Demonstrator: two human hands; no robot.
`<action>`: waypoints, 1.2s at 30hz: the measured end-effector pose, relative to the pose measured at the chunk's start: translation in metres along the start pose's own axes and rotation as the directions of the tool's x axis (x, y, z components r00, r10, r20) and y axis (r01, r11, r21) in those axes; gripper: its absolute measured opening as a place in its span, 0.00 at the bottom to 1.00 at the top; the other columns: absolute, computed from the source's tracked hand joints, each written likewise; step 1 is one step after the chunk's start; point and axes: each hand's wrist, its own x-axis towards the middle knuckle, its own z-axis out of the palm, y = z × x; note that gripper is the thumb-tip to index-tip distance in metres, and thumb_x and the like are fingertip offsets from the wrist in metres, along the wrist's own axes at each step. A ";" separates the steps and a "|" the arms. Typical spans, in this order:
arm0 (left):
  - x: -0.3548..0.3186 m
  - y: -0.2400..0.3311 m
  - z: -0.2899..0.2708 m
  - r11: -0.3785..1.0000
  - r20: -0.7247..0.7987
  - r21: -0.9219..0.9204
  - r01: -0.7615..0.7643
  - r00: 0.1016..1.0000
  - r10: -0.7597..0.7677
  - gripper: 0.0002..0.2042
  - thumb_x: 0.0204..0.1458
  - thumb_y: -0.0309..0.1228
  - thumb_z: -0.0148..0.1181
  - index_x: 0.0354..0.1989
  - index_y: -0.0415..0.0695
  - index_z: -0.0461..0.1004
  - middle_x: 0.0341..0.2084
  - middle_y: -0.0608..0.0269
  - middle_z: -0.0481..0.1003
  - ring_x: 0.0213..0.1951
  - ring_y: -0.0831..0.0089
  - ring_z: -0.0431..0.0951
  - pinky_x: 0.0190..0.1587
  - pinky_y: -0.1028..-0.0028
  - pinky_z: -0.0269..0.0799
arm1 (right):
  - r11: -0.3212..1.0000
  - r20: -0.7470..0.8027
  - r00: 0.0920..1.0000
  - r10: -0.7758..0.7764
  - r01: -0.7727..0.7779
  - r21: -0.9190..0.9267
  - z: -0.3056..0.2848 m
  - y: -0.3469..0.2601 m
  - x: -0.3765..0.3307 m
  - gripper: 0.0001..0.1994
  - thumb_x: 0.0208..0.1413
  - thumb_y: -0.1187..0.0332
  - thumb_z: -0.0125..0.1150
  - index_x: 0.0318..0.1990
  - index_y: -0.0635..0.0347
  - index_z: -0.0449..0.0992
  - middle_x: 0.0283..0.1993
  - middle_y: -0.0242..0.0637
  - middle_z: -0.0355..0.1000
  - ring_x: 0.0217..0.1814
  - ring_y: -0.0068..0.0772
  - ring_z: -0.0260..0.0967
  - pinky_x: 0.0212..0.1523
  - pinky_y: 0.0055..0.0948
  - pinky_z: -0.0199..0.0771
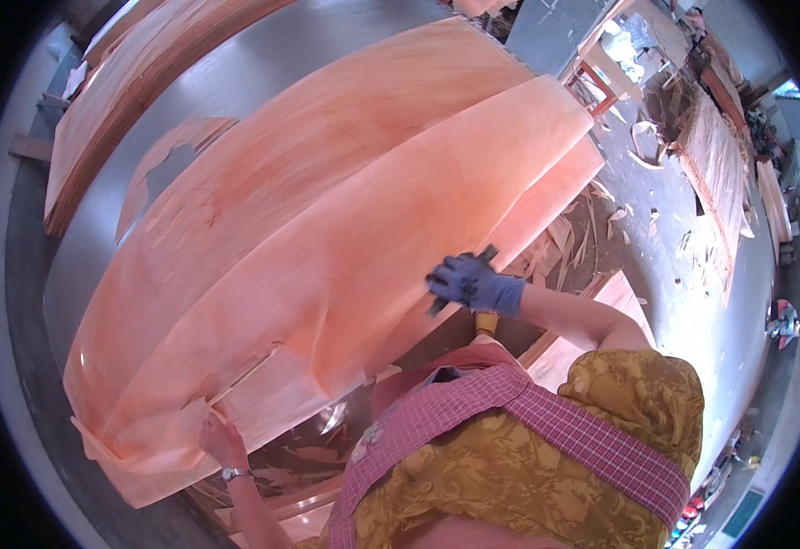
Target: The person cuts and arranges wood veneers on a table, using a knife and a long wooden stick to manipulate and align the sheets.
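Note:
A wide, thin sheet of orange-pink wood veneer [400, 197] lies rippled over a stack of similar sheets, with a lifted fold along its near side. My left hand [224, 442], bare with a wristwatch, is closed on the near edge of the veneer at the lower left, beside a narrow split [246, 377]. On my right hand [473, 282] is a blue glove. Its fingers wrap round a short dark bar-shaped tool [489, 253], held against the sheet's near edge. The tool's middle is hidden under the glove, so its exact kind cannot be told.
Another thick veneer stack [112, 119] stands at the far left. A torn veneer piece [157, 165] lies between the stacks. Scraps [560, 247] litter the floor beneath the near edge. More sheets [716, 174] lie at the right, and a wooden stand [597, 82] is at the far right.

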 end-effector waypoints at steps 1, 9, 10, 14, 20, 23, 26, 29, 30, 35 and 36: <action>-0.003 0.028 -0.008 0.999 -0.049 -0.051 0.001 0.999 -0.004 0.19 0.48 0.33 0.63 0.48 0.39 0.71 0.40 0.52 0.74 0.43 0.55 0.75 0.45 0.59 0.71 | 0.999 -0.027 1.000 0.012 -0.011 0.053 -0.001 -0.001 -0.007 0.17 0.48 0.61 0.59 0.45 0.54 0.71 0.40 0.34 0.68 0.40 0.35 0.71 0.34 0.36 0.76; -0.043 0.376 -0.108 0.852 -0.190 -0.502 -0.151 0.980 0.062 0.09 0.51 0.34 0.58 0.36 0.43 0.73 0.31 0.55 0.77 0.36 0.56 0.78 0.39 0.60 0.73 | 0.957 -0.176 0.970 0.170 -0.120 0.265 -0.005 0.096 -0.183 0.18 0.51 0.60 0.59 0.49 0.53 0.70 0.38 0.35 0.68 0.40 0.36 0.72 0.35 0.36 0.76; -0.049 0.423 -0.124 0.804 -0.202 -0.562 -0.195 0.975 0.095 0.08 0.51 0.35 0.59 0.34 0.44 0.73 0.30 0.56 0.77 0.34 0.56 0.78 0.37 0.60 0.73 | 0.949 -0.174 0.962 0.210 -0.157 0.274 -0.007 0.117 -0.209 0.18 0.51 0.60 0.60 0.49 0.53 0.70 0.38 0.36 0.68 0.40 0.36 0.72 0.35 0.36 0.76; -0.060 0.565 -0.160 0.622 -0.187 -0.704 -0.343 0.934 0.303 0.08 0.53 0.35 0.59 0.33 0.44 0.74 0.28 0.59 0.78 0.30 0.60 0.79 0.31 0.63 0.73 | 0.886 -0.106 0.907 0.408 -0.366 0.284 -0.020 0.205 -0.290 0.17 0.54 0.58 0.59 0.48 0.52 0.70 0.37 0.37 0.69 0.39 0.38 0.72 0.37 0.37 0.76; -0.036 0.741 -0.201 -0.012 0.511 -0.725 0.689 0.550 0.661 0.17 0.60 0.47 0.53 0.41 0.44 0.74 0.33 0.57 0.77 0.34 0.62 0.80 0.27 0.69 0.74 | 0.784 -0.146 0.791 0.594 -0.527 0.328 -0.013 0.376 -0.335 0.17 0.58 0.58 0.56 0.51 0.52 0.69 0.40 0.38 0.69 0.45 0.43 0.70 0.39 0.41 0.75; -0.022 0.823 -0.224 -0.253 0.576 -0.464 0.849 0.506 0.643 0.25 0.59 0.56 0.49 0.45 0.44 0.72 0.37 0.56 0.76 0.36 0.63 0.78 0.32 0.69 0.74 | 0.794 -0.240 0.757 0.608 -0.572 0.205 -0.008 0.475 -0.327 0.20 0.58 0.57 0.56 0.54 0.56 0.69 0.47 0.43 0.71 0.51 0.48 0.68 0.47 0.41 0.73; -0.005 0.870 -0.227 -0.416 0.515 -0.385 0.824 0.566 0.644 0.26 0.56 0.58 0.52 0.45 0.45 0.72 0.40 0.60 0.75 0.39 0.65 0.75 0.41 0.65 0.72 | 0.883 -0.382 0.828 0.410 -0.466 -0.061 0.010 0.577 -0.316 0.20 0.59 0.58 0.53 0.56 0.57 0.69 0.56 0.51 0.67 0.56 0.49 0.66 0.49 0.43 0.73; 0.008 0.912 -0.217 -0.622 0.594 -0.319 0.715 0.662 0.456 0.26 0.55 0.57 0.55 0.48 0.46 0.72 0.43 0.62 0.74 0.40 0.67 0.73 0.44 0.64 0.71 | 0.890 -0.212 0.908 0.362 -0.404 -0.212 0.012 0.641 -0.316 0.19 0.56 0.64 0.52 0.55 0.59 0.69 0.59 0.52 0.65 0.57 0.49 0.66 0.48 0.40 0.75; 0.004 0.923 -0.217 -0.656 0.601 -0.316 0.685 0.680 0.420 0.26 0.56 0.56 0.55 0.49 0.46 0.72 0.43 0.62 0.74 0.39 0.68 0.73 0.44 0.65 0.71 | 0.921 -0.142 0.938 0.316 -0.339 -0.193 0.014 0.658 -0.326 0.19 0.57 0.63 0.52 0.55 0.59 0.69 0.55 0.50 0.67 0.54 0.47 0.68 0.45 0.39 0.74; 0.000 0.941 -0.218 -0.850 0.652 -0.277 0.448 0.738 0.177 0.23 0.59 0.49 0.55 0.54 0.45 0.69 0.46 0.61 0.74 0.43 0.70 0.73 0.46 0.70 0.73 | 1.000 0.087 0.996 -0.003 0.004 -0.014 0.020 0.725 -0.304 0.16 0.59 0.60 0.51 0.51 0.58 0.70 0.36 0.39 0.72 0.37 0.38 0.73 0.34 0.35 0.72; 0.002 0.948 -0.213 -0.881 0.564 -0.337 0.331 0.821 0.093 0.23 0.60 0.47 0.55 0.55 0.43 0.69 0.50 0.61 0.74 0.47 0.68 0.75 0.48 0.72 0.75 | 0.989 0.043 0.989 -0.145 0.145 -0.002 0.019 0.736 -0.297 0.15 0.57 0.62 0.52 0.49 0.59 0.70 0.32 0.38 0.72 0.34 0.38 0.73 0.35 0.37 0.72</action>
